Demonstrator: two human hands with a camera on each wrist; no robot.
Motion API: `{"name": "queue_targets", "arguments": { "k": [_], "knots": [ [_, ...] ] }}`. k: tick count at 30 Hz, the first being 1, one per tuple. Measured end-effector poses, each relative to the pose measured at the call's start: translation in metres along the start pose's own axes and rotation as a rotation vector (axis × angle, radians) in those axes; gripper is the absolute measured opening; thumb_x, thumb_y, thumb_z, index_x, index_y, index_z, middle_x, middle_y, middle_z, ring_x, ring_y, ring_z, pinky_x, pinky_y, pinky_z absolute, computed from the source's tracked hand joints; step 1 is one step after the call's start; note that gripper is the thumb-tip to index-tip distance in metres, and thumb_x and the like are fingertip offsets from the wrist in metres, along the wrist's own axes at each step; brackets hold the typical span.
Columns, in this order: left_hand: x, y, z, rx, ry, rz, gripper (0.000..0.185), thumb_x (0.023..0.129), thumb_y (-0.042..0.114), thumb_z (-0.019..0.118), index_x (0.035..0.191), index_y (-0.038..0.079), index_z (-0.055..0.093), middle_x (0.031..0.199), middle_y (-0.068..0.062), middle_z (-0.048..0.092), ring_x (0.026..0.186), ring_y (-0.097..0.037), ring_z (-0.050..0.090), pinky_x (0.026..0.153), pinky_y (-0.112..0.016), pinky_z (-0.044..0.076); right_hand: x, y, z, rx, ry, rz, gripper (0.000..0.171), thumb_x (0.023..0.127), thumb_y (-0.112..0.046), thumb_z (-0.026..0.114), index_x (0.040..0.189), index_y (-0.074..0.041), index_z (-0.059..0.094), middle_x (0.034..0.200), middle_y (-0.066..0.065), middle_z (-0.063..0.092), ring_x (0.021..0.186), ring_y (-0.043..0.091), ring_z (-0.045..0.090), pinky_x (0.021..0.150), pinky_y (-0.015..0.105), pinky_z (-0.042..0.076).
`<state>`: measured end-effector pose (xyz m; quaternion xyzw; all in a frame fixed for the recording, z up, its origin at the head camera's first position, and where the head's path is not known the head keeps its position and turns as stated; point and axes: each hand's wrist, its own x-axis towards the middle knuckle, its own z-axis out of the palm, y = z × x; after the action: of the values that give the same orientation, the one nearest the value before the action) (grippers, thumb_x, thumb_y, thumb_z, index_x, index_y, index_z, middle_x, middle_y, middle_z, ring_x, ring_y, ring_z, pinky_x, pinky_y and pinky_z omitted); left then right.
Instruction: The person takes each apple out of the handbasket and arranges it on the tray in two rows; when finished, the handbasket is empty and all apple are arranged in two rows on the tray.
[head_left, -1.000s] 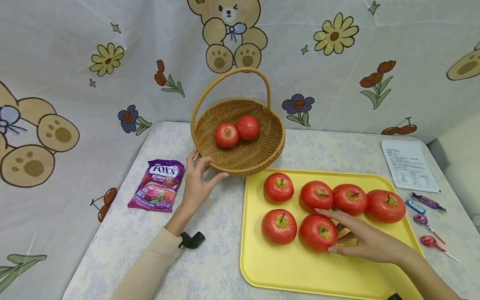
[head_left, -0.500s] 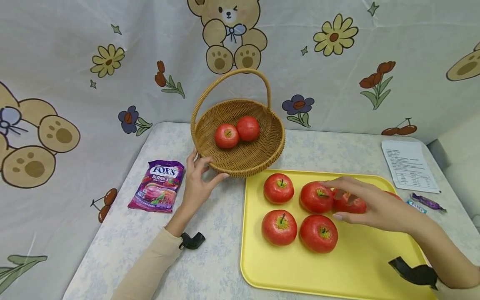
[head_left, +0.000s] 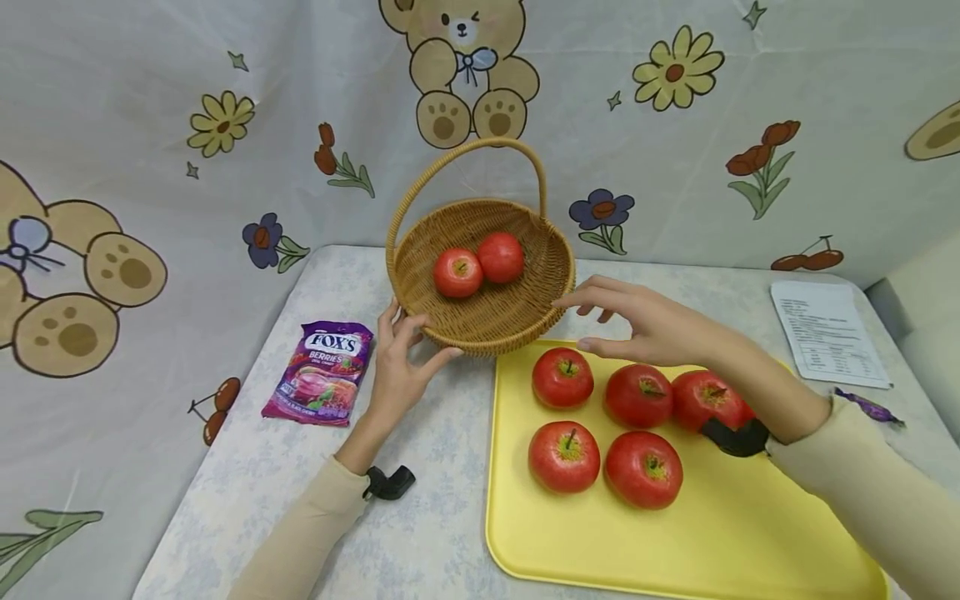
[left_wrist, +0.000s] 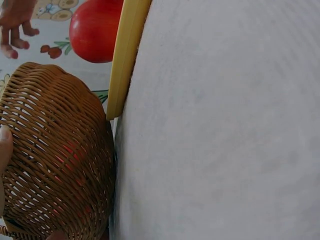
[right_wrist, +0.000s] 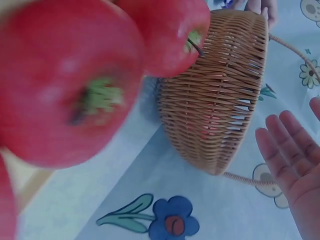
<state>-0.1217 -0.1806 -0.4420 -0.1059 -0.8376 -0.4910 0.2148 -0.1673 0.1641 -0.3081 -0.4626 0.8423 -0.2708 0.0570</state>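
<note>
Left hand (head_left: 400, 368) is gripping the wicker basket (head_left: 517, 312) by its near-left rim — probably keeping it from shifting — while right hand (head_left: 643, 325) is hovering empty, thumb and fingers apart, near the right rim, two apples (head_left: 458, 273) lying inside, more apples (head_left: 564, 457) sitting on yellow tray (head_left: 600, 546).

Beyond the left fingers (head_left: 386, 331) and the right fingers (head_left: 603, 292) rose a pale, faintly creased sheet (head_left: 322, 58) with a cartoon print. A winking bear (head_left: 468, 79) sat above and between them; a second bear (head_left: 112, 250), cut off by the view's edge, lay well left of the left fingers. Just above the right fingers was a dark blue flower (head_left: 602, 208); up and rightward, tulips (head_left: 747, 161) and a yellow flower (head_left: 675, 71). Below the fingers spread a whitish, blue-mottled table (head_left: 442, 525). Far to their right stood a plain cream wall (head_left: 930, 279). The light was soft.
</note>
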Motion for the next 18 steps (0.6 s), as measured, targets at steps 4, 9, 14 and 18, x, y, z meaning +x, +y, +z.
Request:
{"name": "queue_targets", "arguments": {
  "k": [4, 9, 14, 18],
  "knots": [
    [0.0, 0.001, 0.001, -0.008, 0.0, 0.009, 0.053, 0.077, 0.025, 0.084, 0.118, 0.004, 0.058, 0.157, -0.021, 0.016, 0.134, -0.038, 0.045, 0.095, -0.044, 0.056, 0.029, 0.009, 0.002, -0.001, -0.012, -0.05, 0.047, 0.092, -0.024, 0.071, 0.136, -0.021, 0.055, 0.124, -0.003, 0.059, 0.107, 0.013, 0.057, 0.085, 0.033, 0.057],
    [0.0, 0.002, 0.001, 0.005, -0.003, 0.008, 0.053, 0.077, 0.025, 0.085, 0.118, 0.005, 0.058, 0.158, -0.02, 0.016, 0.135, -0.039, 0.045, 0.094, -0.045, 0.056, 0.06, 0.02, 0.005, 0.02, -0.03, -0.02, 0.039, 0.092, -0.027, 0.07, 0.129, -0.018, 0.06, 0.119, 0.0, 0.058, 0.104, 0.015, 0.056, 0.083, 0.037, 0.057],
    [-0.001, 0.001, 0.002, 0.006, -0.004, -0.005, 0.053, 0.077, 0.025, 0.085, 0.118, 0.005, 0.058, 0.158, -0.02, 0.016, 0.135, -0.037, 0.045, 0.095, -0.044, 0.056, 0.087, 0.026, 0.01, 0.018, -0.039, -0.002, 0.039, 0.09, -0.027, 0.072, 0.125, -0.016, 0.061, 0.123, 0.005, 0.058, 0.105, 0.019, 0.053, 0.084, 0.04, 0.05],
    [0.0, 0.001, 0.001, 0.004, 0.0, -0.01, 0.053, 0.077, 0.024, 0.085, 0.118, 0.004, 0.058, 0.158, -0.02, 0.016, 0.134, -0.036, 0.047, 0.096, -0.043, 0.056, 0.108, 0.027, 0.016, 0.0, -0.072, -0.02, 0.041, 0.089, -0.03, 0.073, 0.126, -0.016, 0.061, 0.13, 0.007, 0.055, 0.111, 0.024, 0.053, 0.09, 0.045, 0.05]
  ]
}}
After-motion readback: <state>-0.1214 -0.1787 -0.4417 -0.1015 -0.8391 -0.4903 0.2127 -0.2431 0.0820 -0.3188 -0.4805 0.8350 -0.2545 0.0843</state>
